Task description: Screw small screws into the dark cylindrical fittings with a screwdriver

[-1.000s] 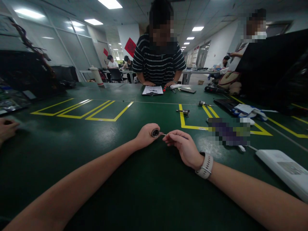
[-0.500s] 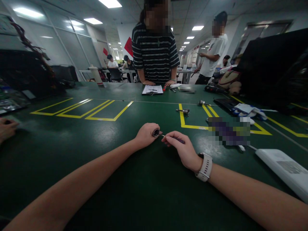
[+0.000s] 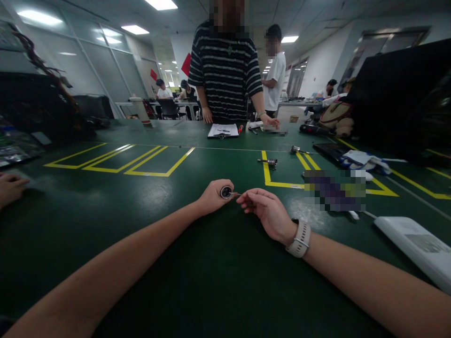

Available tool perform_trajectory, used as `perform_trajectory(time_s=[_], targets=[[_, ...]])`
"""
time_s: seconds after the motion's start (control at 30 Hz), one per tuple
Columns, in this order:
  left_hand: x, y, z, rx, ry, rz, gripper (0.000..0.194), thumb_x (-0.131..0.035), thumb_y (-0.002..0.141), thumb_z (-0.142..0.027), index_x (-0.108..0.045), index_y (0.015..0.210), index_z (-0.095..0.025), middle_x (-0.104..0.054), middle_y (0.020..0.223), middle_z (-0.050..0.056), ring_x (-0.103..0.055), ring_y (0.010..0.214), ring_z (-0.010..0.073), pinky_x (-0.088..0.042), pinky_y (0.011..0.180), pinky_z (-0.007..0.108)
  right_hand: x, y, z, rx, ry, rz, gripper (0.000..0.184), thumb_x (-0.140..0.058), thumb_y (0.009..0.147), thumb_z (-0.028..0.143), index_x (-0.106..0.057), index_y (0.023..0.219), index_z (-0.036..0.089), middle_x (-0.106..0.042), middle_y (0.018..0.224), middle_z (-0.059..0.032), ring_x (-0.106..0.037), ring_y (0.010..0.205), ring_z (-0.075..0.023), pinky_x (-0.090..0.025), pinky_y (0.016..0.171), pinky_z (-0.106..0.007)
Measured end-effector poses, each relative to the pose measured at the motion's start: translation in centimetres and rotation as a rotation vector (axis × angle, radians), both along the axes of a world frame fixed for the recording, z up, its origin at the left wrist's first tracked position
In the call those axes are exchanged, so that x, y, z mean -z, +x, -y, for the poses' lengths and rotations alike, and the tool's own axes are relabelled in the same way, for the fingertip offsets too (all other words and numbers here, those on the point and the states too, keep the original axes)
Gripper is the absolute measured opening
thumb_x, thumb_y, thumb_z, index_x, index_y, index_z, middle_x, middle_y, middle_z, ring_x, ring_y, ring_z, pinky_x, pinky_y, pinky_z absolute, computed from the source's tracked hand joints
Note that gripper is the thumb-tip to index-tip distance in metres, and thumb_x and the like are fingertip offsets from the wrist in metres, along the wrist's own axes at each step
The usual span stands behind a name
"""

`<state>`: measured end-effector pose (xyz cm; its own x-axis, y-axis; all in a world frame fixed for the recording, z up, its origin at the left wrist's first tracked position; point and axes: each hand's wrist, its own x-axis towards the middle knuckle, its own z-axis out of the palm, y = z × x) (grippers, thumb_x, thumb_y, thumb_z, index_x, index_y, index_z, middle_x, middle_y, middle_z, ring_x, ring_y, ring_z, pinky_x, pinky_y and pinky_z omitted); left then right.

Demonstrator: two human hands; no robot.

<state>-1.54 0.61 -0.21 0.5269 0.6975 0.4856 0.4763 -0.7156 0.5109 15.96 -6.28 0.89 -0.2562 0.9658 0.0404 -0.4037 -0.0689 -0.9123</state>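
My left hand is closed around a round metal part, whose ringed open end faces me with dark details inside. The rest of that part is hidden in my fist. My right hand, with a watch on the wrist, pinches a slim screwdriver. Its thin shaft reaches the ring's face; whether the tip touches anything inside is too small to tell. My palm and fingers cover its handle. Beyond my hands, a metal part with a thin shaft lies on its side, and a similar part sits farther back.
Yellow tape marks boxes on the green table. A white device lies at right, near gloves. A clipboard and a person in a striped shirt are across. Another person's hand rests at far left.
The metal part's open end has turned more toward me. My right hand's fingers have shifted, covering the screwdriver's dark handle. The person opposite lifted their hands from around the clipboard and reaches right.
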Motion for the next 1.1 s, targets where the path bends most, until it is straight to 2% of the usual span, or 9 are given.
perform_trajectory(time_s=[0.2, 0.33, 0.5, 0.67, 0.8, 0.9, 1.1], targets=[[0.09, -0.03, -0.24, -0.082, 0.085, -0.118, 0.022, -0.056, 0.076, -0.028, -0.046, 0.061, -0.016, -0.045, 0.059, -0.004, -0.042, 0.055, 0.0095, -0.032, 0.053, 0.022, 0.39, -0.34, 0.38, 0.122, 0.16, 0.152, 0.01, -0.059, 0.076, 0.026, -0.065, 0.073, 0.018, -0.066, 0.076, -0.0024, -0.056, 0.074, -0.0155, -0.041, 0.067, -0.03], [0.2, -0.01, -0.31, -0.098, 0.175, -0.195, 0.022, -0.055, 0.078, -0.029, -0.046, 0.062, -0.016, -0.046, 0.059, -0.003, -0.043, 0.056, 0.0107, -0.032, 0.055, 0.024, 0.69, -0.39, 0.33, 0.146, 0.215, 0.268, 0.012, -0.059, 0.077, 0.028, -0.067, 0.077, 0.019, -0.065, 0.078, -0.0028, -0.056, 0.077, -0.0172, -0.041, 0.068, -0.031], [0.2, -0.02, -0.24, -0.086, 0.189, -0.18, 0.022, -0.056, 0.078, -0.028, -0.046, 0.062, -0.016, -0.046, 0.059, -0.003, -0.043, 0.056, 0.0103, -0.032, 0.055, 0.023, 0.44, -0.28, 0.24, 0.131, 0.159, 0.231, 0.012, -0.06, 0.075, 0.027, -0.069, 0.074, 0.018, -0.066, 0.078, -0.0039, -0.056, 0.077, -0.0173, -0.041, 0.069, -0.031], [0.1, -0.11, -0.24, -0.046, 0.077, -0.071, 0.02, -0.057, 0.076, -0.025, -0.046, 0.062, -0.016, -0.044, 0.059, -0.004, -0.042, 0.054, 0.0087, -0.033, 0.053, 0.021, -0.11, -0.09, -0.04, 0.076, 0.001, 0.042, 0.01, -0.062, 0.07, 0.025, -0.068, 0.069, 0.017, -0.067, 0.075, -0.0045, -0.057, 0.075, -0.0169, -0.041, 0.068, -0.031], [0.17, -0.14, -0.26, -0.006, 0.016, -0.025, 0.02, -0.058, 0.075, -0.026, -0.047, 0.062, -0.015, -0.045, 0.06, -0.004, -0.042, 0.055, 0.0081, -0.034, 0.053, 0.021, 0.02, 0.0, -0.25, 0.048, -0.025, 0.001, 0.01, -0.062, 0.071, 0.025, -0.067, 0.07, 0.016, -0.067, 0.074, -0.0042, -0.056, 0.072, -0.0158, -0.04, 0.066, -0.03], [0.17, -0.1, -0.26, -0.023, 0.02, -0.035, 0.02, -0.058, 0.075, -0.027, -0.047, 0.063, -0.015, -0.046, 0.06, -0.004, -0.043, 0.055, 0.0083, -0.034, 0.053, 0.021, 0.25, -0.09, -0.12, 0.091, 0.019, 0.026, 0.011, -0.061, 0.072, 0.026, -0.067, 0.071, 0.017, -0.067, 0.076, -0.0042, -0.056, 0.072, -0.0157, -0.041, 0.066, -0.03], [0.01, 0.02, -0.28, -0.121, 0.096, -0.191, 0.022, -0.057, 0.076, -0.028, -0.046, 0.061, -0.016, -0.046, 0.058, -0.003, -0.043, 0.055, 0.0103, -0.032, 0.053, 0.022, 0.56, -0.29, 0.26, 0.159, 0.19, 0.226, 0.013, -0.059, 0.076, 0.026, -0.068, 0.073, 0.018, -0.066, 0.076, -0.0037, -0.057, 0.075, -0.017, -0.042, 0.068, -0.032]])
